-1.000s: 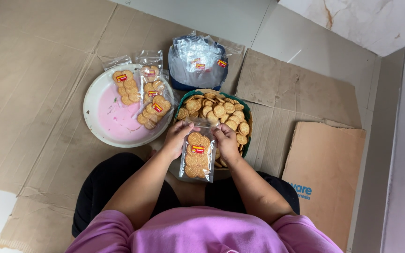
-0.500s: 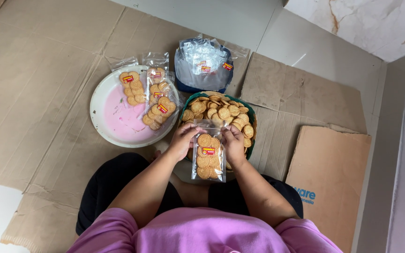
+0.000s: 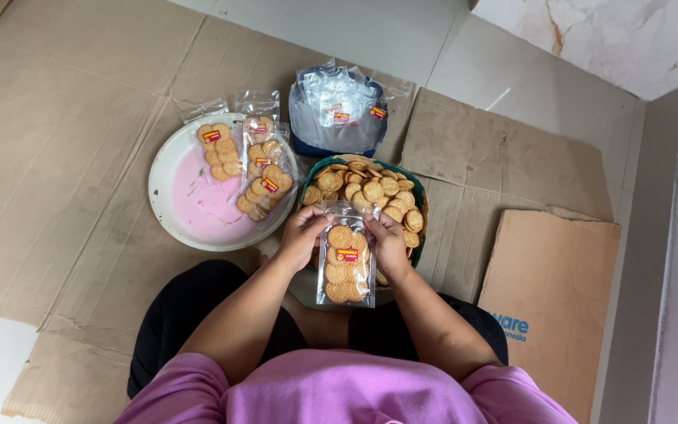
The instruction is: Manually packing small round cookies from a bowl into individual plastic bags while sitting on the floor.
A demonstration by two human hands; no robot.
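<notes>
Centrally, hands: left hand [image 3: 301, 238] and right hand [image 3: 388, 242] pinched the top of a clear biscuit packet [image 3: 345, 259].
Behind: green bowl [image 3: 416, 206] of biscuits.
Upper left: pink plate [image 3: 198, 206] with filled packets [image 3: 260, 169].

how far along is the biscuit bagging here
Done: three filled packets lie on the pink plate. In hand: the left hand and right hand hold a filled clear bag by its top. Left: the green bowl holds many loose biscuits, and a stack of empty bags lies behind it.
</notes>
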